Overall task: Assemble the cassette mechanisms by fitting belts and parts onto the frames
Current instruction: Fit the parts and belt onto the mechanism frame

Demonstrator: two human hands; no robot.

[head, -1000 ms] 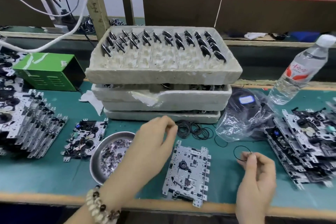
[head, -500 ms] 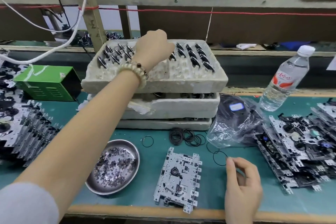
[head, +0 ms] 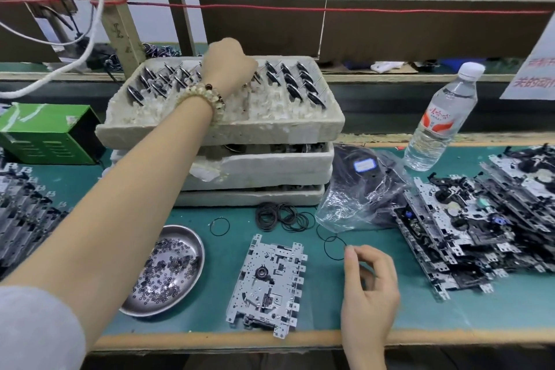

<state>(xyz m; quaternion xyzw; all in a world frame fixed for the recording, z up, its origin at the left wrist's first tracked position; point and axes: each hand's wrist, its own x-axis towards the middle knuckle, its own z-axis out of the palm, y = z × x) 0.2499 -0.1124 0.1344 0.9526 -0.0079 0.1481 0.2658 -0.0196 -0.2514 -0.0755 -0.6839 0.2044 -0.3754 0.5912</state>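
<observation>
A bare metal cassette frame [head: 268,282] lies flat near the table's front edge. My right hand [head: 371,285] hovers just right of it and pinches a thin black belt [head: 332,247] whose loop lies on the mat. My left hand [head: 228,61] reaches far back over the top foam tray [head: 270,126], fingers curled down among the rows of black flywheels [head: 300,82]; what they hold is hidden. A pile of loose belts [head: 280,217] lies in front of the tray stack, with a single belt [head: 219,227] to its left.
A steel dish [head: 168,270] of small washers sits left of the frame. Stacked mechanisms fill the right side [head: 480,225] and the left edge [head: 24,213]. A plastic bag [head: 357,189], a water bottle [head: 438,120] and a green box [head: 48,134] stand further back.
My left hand has gone from the table near the belts up and back to the flywheels in the top tray. My right hand stayed low, still pinching the belt.
</observation>
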